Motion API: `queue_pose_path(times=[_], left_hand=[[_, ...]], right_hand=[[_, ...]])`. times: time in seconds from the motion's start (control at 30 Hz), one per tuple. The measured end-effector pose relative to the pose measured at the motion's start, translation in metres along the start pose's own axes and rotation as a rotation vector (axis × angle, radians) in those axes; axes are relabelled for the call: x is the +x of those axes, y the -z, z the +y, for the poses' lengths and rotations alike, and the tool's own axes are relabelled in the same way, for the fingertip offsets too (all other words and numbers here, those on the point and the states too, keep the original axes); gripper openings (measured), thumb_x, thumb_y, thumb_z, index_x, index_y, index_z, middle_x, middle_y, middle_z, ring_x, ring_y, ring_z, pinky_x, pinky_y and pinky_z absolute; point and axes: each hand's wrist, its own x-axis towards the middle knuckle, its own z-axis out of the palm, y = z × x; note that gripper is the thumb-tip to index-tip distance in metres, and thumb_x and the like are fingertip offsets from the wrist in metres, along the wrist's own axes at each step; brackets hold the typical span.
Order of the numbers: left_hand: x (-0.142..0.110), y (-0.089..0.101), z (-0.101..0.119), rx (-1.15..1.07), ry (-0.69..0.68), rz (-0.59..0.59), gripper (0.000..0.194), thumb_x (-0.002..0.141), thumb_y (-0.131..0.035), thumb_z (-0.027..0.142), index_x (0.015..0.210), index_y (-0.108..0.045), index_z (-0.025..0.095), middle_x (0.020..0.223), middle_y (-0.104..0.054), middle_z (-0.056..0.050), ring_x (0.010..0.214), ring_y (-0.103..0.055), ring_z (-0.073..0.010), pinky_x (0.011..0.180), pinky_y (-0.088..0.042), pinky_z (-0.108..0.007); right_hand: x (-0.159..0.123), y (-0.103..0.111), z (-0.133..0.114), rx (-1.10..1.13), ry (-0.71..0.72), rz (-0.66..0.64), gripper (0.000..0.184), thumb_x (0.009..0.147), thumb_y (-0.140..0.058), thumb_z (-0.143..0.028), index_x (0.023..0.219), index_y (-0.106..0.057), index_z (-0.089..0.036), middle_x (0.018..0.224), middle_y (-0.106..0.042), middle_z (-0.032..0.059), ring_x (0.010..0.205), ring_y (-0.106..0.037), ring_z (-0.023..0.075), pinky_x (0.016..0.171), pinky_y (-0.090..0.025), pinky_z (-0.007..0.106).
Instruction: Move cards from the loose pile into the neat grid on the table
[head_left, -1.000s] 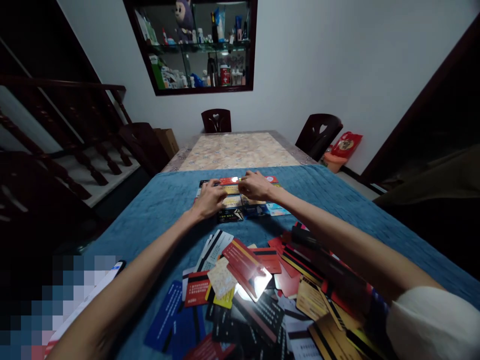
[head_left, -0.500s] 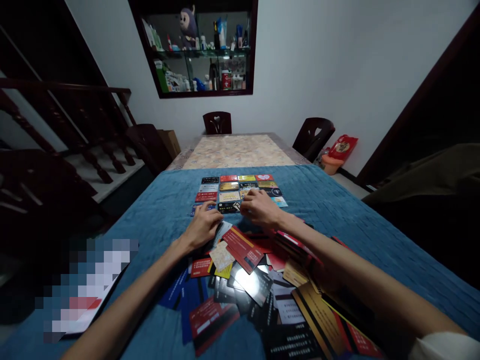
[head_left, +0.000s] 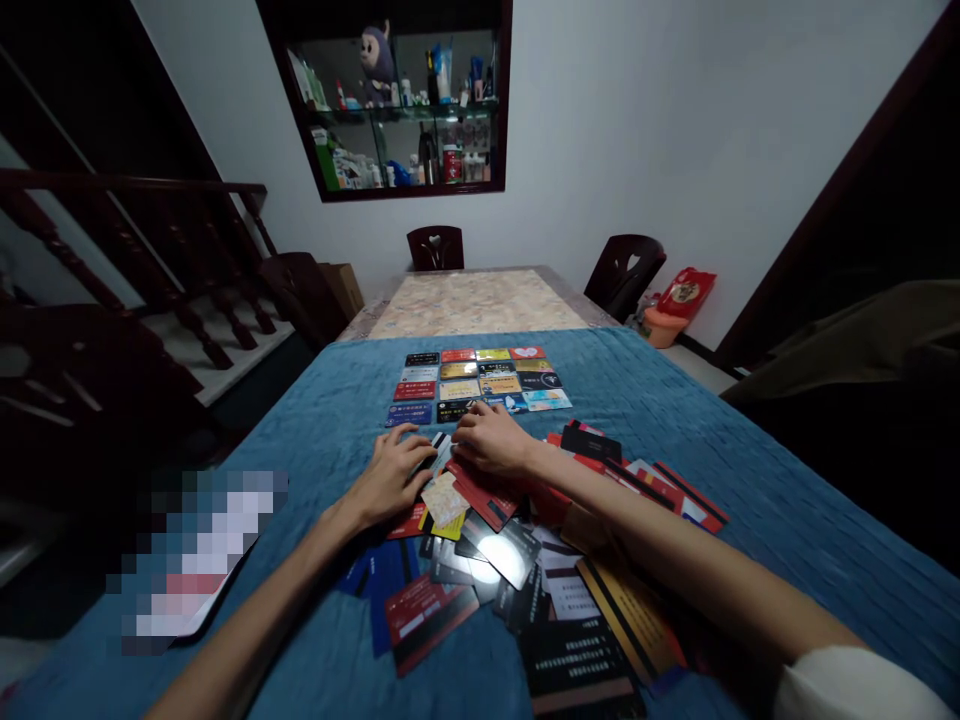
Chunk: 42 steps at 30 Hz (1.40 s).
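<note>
Surface (head_left: pixel 465 300): stretching away lengthwise, carrying a blue cloth (head_left: pixel 645 400).
Loose card heap (head_left: pixel 517 550): overlapping at many angles at the cloth's near part; probably needing light handling, topmost first.
Card grid (head_left: pixel 491 384): lying in four rows of four, just beyond the heap; likely needing protecting from brushing knuckles.
Right grip (head_left: pixel 491 440): bending over the heap's far edge, hiding fingertips; cannot tell whether pinching anything.
Left grip (head_left: pixel 386 478): curling over the heap's left edge, likewise concealing any hold.
White striped card (head_left: pixel 441 455): lying between both grips, probably favouring pinching by its edges.

Dining table (head_left: pixel 465 298), chairs (head_left: pixel 611 280) and plush toy (head_left: pixel 381 68) suggest a home.
</note>
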Motion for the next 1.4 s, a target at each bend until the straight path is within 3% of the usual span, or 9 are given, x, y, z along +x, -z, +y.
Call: queue_pose_path(times=[0.33,0.57,0.67,1.0,1.4], left_hand=[[-0.002,0.003,-0.006,0.087,0.057,0.005,0.025,0.091,-0.050,0.016,0.106,-0.069,0.020,0.110,-0.066,-0.010,0.115,-0.048,-0.0282,0.096,-0.040,-0.050],[-0.005,0.013,0.000,0.140,0.086,-0.032,0.024,0.090,-0.056,0.033,0.105,-0.069,0.021,0.106,-0.065,-0.009,0.111,-0.049,-0.0282,0.094,-0.039,-0.048],[-0.006,0.014,0.002,0.146,0.097,-0.048,0.028,0.086,-0.061,0.036,0.106,-0.069,0.020,0.108,-0.065,-0.009,0.112,-0.050,-0.0287,0.094,-0.039,-0.048],[-0.007,0.011,-0.001,0.152,0.060,-0.034,0.021,0.089,-0.056,0.032,0.097,-0.070,0.019,0.101,-0.066,-0.009,0.101,-0.056,-0.0255,0.087,-0.043,-0.042],[-0.008,0.013,-0.007,0.146,0.005,0.021,0.028,0.095,-0.043,0.023,0.092,-0.071,0.019,0.099,-0.073,-0.009,0.111,-0.057,-0.0262,0.093,-0.040,-0.045]], right_hand=[[0.011,-0.002,-0.010,-0.016,-0.016,-0.022,0.033,0.099,-0.041,-0.036,0.099,-0.070,-0.020,0.112,-0.067,0.0110,0.108,-0.048,0.0273,0.084,-0.037,0.039],[0.017,0.000,-0.016,-0.015,-0.039,-0.035,0.035,0.099,-0.039,-0.035,0.095,-0.070,-0.020,0.112,-0.067,0.0104,0.109,-0.048,0.0284,0.082,-0.038,0.041],[0.015,0.001,-0.017,-0.004,-0.045,-0.047,0.033,0.099,-0.040,-0.035,0.098,-0.069,-0.021,0.114,-0.066,0.0103,0.109,-0.048,0.0281,0.082,-0.038,0.040],[0.013,0.002,-0.019,0.050,-0.056,-0.067,0.030,0.097,-0.044,-0.033,0.110,-0.069,-0.024,0.119,-0.063,0.0102,0.111,-0.046,0.0281,0.084,-0.038,0.040],[0.022,-0.006,-0.013,0.065,0.006,-0.010,0.030,0.092,-0.050,-0.027,0.118,-0.064,-0.026,0.124,-0.065,0.0074,0.113,-0.048,0.0274,0.085,-0.037,0.039]])
